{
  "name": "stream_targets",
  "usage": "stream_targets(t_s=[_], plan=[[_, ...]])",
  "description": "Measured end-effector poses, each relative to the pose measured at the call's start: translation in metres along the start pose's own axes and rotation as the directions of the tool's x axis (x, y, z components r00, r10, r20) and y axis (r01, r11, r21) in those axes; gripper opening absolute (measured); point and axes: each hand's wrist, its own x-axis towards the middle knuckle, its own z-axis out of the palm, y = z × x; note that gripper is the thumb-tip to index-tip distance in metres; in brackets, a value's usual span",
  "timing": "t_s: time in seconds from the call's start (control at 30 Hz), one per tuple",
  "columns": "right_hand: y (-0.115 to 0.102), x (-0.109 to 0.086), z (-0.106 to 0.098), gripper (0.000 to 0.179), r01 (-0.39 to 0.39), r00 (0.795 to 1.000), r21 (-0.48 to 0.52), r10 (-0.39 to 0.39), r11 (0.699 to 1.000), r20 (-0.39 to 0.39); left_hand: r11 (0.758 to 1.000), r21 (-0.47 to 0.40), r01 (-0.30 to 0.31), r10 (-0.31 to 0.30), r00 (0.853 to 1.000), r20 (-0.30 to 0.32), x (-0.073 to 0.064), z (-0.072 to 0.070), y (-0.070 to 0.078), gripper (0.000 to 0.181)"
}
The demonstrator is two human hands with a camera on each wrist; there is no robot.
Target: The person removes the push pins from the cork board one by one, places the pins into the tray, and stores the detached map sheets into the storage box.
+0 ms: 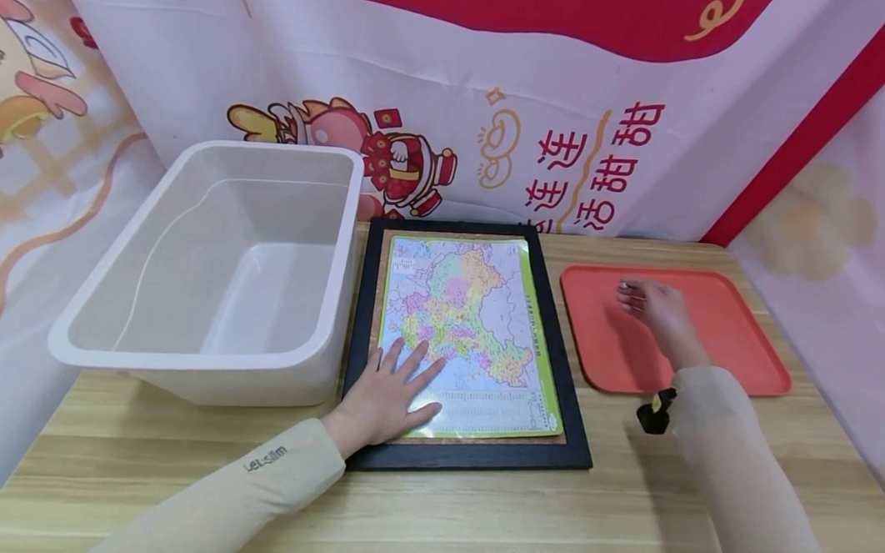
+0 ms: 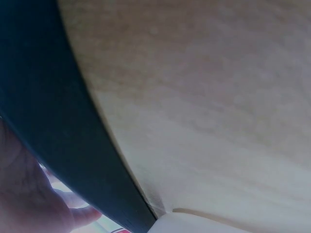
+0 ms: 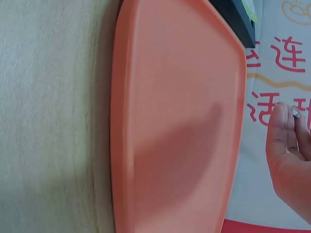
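My left hand rests flat with spread fingers on the lower left of a colourful printed map. The map lies on a brown cork board with a black frame. In the left wrist view, part of the left hand shows beside the dark frame edge. Above the red tray, my right hand has curled fingers. It pinches a small shiny silver thumbtack at the fingertips; its details are too small to make out.
A large white plastic tub stands left of the board. The wooden table runs along the front. A printed cloth hangs behind. A small black device sits at the right wrist.
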Motion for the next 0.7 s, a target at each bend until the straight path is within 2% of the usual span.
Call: stream_targets(t_s=[0.13, 0.3, 0.43, 0.57, 0.7], plan=[[0.002, -0.003, -0.005, 0.041, -0.01, 1.0, 0.123, 0.012, 0.992, -0.013, 1.0, 0.001, 0.001, -0.001, 1.0, 0.0, 0.001, 0.0, 0.0, 0.067], [0.006, -0.007, -0.013, 0.03, 0.005, 1.0, 0.306, 0.001, 0.952, -0.018, 1.0, -0.011, 0.001, -0.001, 1.0, -0.002, 0.001, 0.001, -0.001, 0.067], [0.01, -0.009, -0.019, 0.027, -0.001, 1.0, 0.373, 0.008, 0.928, -0.018, 1.0, -0.014, -0.002, 0.002, 1.0, -0.006, 0.001, 0.001, -0.001, 0.067], [0.014, -0.01, -0.024, 0.025, -0.014, 1.0, 0.457, 0.024, 0.889, -0.014, 1.0, -0.007, -0.005, 0.005, 1.0, -0.009, 0.001, 0.001, -0.001, 0.067], [0.018, -0.01, -0.027, 0.026, -0.013, 0.999, 0.47, 0.035, 0.883, -0.038, 1.0, -0.002, -0.003, 0.003, 1.0, -0.013, 0.001, 0.001, -0.001, 0.067]])
